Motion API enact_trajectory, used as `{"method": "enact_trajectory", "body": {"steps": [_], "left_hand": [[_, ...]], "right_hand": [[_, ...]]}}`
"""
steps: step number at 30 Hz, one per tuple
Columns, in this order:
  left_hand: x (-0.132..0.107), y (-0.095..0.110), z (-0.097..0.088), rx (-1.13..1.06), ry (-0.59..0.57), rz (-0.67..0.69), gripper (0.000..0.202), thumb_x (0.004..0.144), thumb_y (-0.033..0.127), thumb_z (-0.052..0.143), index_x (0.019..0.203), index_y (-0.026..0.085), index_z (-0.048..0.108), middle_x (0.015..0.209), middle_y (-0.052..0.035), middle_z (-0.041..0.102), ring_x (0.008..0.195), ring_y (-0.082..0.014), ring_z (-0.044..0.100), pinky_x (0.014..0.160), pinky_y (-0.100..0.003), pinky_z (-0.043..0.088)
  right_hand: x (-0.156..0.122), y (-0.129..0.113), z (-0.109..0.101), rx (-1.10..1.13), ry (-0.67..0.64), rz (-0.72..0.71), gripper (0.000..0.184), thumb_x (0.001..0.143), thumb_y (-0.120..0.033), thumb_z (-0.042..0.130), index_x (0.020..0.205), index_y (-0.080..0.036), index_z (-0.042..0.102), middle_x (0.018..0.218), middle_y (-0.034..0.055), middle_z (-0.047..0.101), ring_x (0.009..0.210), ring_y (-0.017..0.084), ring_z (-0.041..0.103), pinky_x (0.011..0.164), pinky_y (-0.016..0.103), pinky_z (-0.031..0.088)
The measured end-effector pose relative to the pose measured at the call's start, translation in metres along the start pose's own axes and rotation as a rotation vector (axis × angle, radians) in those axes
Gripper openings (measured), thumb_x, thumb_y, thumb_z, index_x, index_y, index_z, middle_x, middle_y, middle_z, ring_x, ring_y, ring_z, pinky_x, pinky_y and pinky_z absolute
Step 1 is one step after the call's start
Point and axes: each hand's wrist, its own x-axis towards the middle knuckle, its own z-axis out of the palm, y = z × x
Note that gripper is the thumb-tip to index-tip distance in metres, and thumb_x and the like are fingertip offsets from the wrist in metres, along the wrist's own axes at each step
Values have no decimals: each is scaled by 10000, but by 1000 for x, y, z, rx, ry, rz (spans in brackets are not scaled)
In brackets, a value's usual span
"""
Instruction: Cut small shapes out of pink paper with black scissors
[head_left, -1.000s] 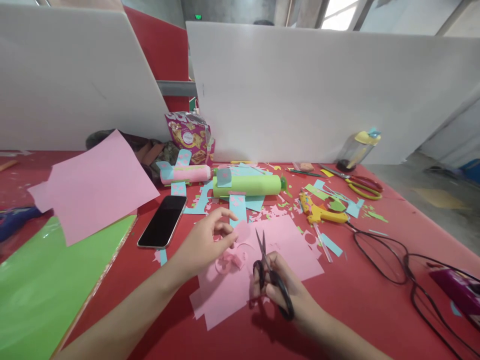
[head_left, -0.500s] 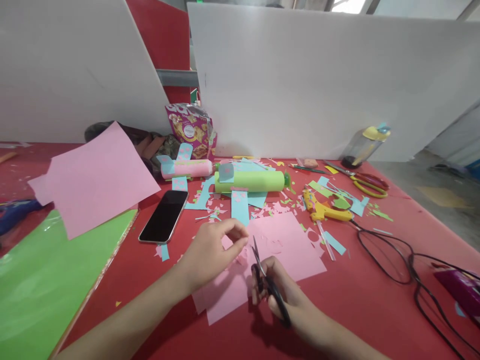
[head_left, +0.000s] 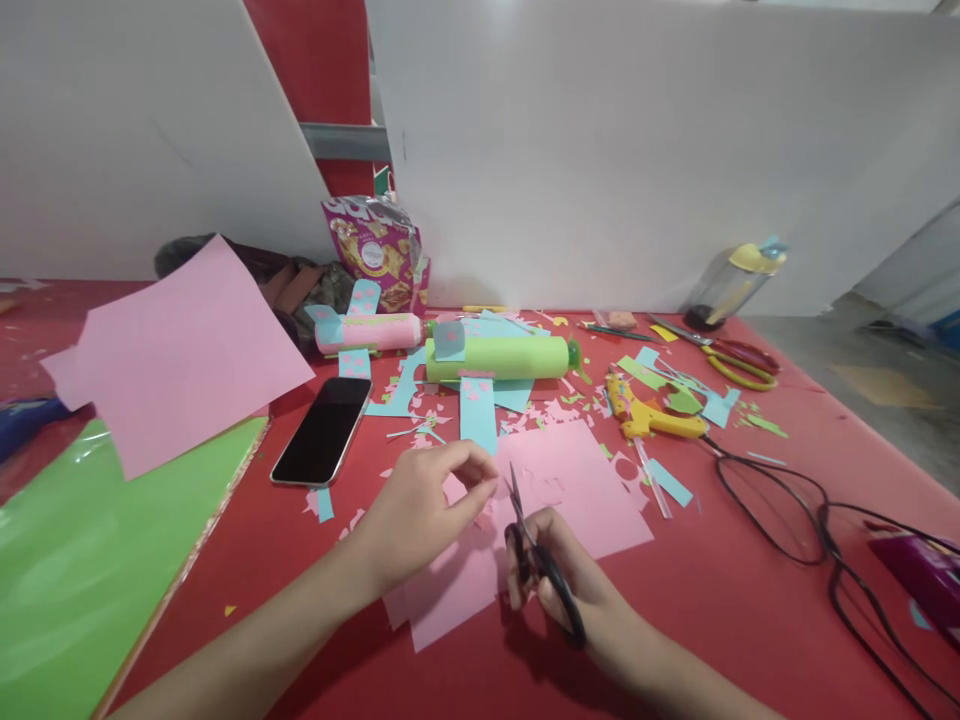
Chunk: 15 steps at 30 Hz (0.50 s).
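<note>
A: Start at your far left: a green sheet (head_left: 142, 550) in shiny wrap, partly covered by a loose pink sheet (head_left: 187, 360). Next comes your phone (head_left: 322, 432), lying near your left forearm; a careless elbow could nudge it.

B: And your left hand (head_left: 424, 505)?

A: It hangs over the work, thumb and forefinger curled until their tips nearly meet. Whether you have a sliver of paper between them, I cannot tell.

B: Beyond it lies the green tube (head_left: 517, 360), its blue strip (head_left: 478, 415) reaching towards your knuckles. Push that hand forward and you might bend the strip.

A: Under both hands are the pink sheets (head_left: 592, 490), flat on the red table (head_left: 705, 620) and strewn with cuttings (easy to lose a wanted piece among those). Neither hand seems to pin them, so they could slide.

B: Your right hand (head_left: 592, 585) is wrapped around the black scissors (head_left: 562, 592), fingers at the loops, blades almost together. The points sit just beside your left fingertips; a hurried snip could nick you.

A: Farther right, mind the yellow glue gun (head_left: 664, 422): a sleeve catching its cable (head_left: 750, 490) could drag it.
</note>
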Motion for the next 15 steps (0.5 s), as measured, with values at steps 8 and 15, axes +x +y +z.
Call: {"method": "enact_trajectory", "body": {"steps": [8, 15], "left_hand": [[-1, 0, 1, -5, -13, 16, 112, 752, 160, 457, 712, 189, 556, 702, 24, 628, 637, -106, 570, 626, -211, 451], [0, -1, 0, 7, -8, 9, 107, 751, 180, 460, 713, 198, 558, 706, 24, 630, 645, -116, 573, 609, -214, 450]], "right_hand": [[2, 2, -1, 15, 3, -3, 474, 617, -620, 550, 736, -219, 326, 641, -52, 412, 543, 90, 358, 523, 242, 296], [2, 7, -2, 40, 2, -2, 473, 612, -610, 569, 729, -225, 319, 549, -82, 367, 480, 80, 317, 480, 230, 264]]}}
